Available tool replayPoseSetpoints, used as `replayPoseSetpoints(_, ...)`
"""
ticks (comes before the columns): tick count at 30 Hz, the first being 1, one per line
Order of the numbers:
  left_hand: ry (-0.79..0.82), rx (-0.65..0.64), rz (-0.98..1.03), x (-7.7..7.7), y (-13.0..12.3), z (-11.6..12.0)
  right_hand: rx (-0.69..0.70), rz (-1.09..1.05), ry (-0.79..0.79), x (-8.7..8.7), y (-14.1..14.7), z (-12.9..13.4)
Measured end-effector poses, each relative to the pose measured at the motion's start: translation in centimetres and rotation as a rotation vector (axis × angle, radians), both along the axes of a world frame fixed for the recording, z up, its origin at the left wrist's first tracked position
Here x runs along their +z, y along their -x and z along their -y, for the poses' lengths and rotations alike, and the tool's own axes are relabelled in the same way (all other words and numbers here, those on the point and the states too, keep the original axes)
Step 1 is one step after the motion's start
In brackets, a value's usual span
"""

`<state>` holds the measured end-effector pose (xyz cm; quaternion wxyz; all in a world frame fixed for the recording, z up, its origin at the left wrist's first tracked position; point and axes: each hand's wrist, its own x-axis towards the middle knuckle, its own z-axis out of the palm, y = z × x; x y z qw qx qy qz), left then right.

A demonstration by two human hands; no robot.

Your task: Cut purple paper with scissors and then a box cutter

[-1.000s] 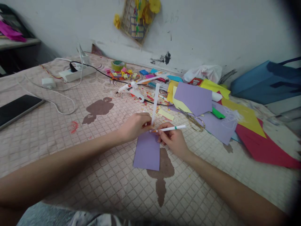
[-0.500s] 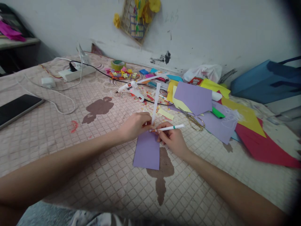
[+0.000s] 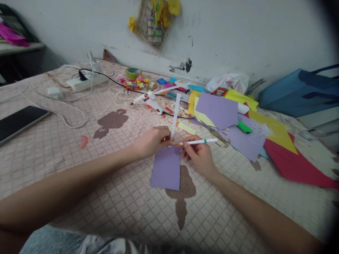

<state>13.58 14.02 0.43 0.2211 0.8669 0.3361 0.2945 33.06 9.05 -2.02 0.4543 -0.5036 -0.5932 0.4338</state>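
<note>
Left hand [image 3: 152, 143] is closed on a white paper strip [image 3: 174, 113]; right hand [image 3: 198, 153] is clamped on a white marker [image 3: 198, 141].
The strip is held upright at the top edge of a lilac paper card [image 3: 165, 169], which is laid on a pink quilted cover [image 3: 127, 211]. The marker's orange tip is held just beside the strip. Gold scissors [image 3: 218, 139] are seen beyond the right hand, and a hot glue gun [image 3: 148, 102] lies farther off.

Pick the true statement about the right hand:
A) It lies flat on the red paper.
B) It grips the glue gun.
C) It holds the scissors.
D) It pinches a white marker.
D. The right hand pinches the white marker, while the left hand holds the paper strip.
</note>
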Motion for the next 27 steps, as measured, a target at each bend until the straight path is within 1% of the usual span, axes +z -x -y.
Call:
replayPoseSetpoints(7, 0.002, -0.006, -0.008, -0.1, 0.0, -0.1, -0.06, -0.038, -0.078, 0.2, -0.4, 0.3)
replayPoseSetpoints(11, 0.016, -0.012, -0.004, -0.1, 0.0, -0.1, -0.047, -0.049, -0.066, 0.2, -0.5, 1.0)
replayPoseSetpoints(14, 0.01, -0.008, -0.004, -0.1, 0.0, -0.1, -0.058, -0.001, -0.049, 0.2, -0.5, 1.5)
replayPoseSetpoints(17, -0.005, -0.008, -0.001, 0.0, 0.0, -0.1, -0.049, 0.106, -0.07, 0.2, -0.4, 1.9)
replayPoseSetpoints(19, -0.011, -0.008, 0.01, 0.0, 0.0, 0.0, -0.027, 0.18, -0.12, 0.2, -0.1, 2.0)
replayPoseSetpoints(24, -0.01, -0.02, 0.033, -0.1, 0.0, 0.0, 0.067, 0.397, -0.331, 0.2, 0.8, 2.0)
replayPoseSetpoints(27, -0.026, -0.028, 0.035, -0.2, 0.0, -0.1, 0.109, 0.507, -0.43, 0.3, 1.1, 1.9)
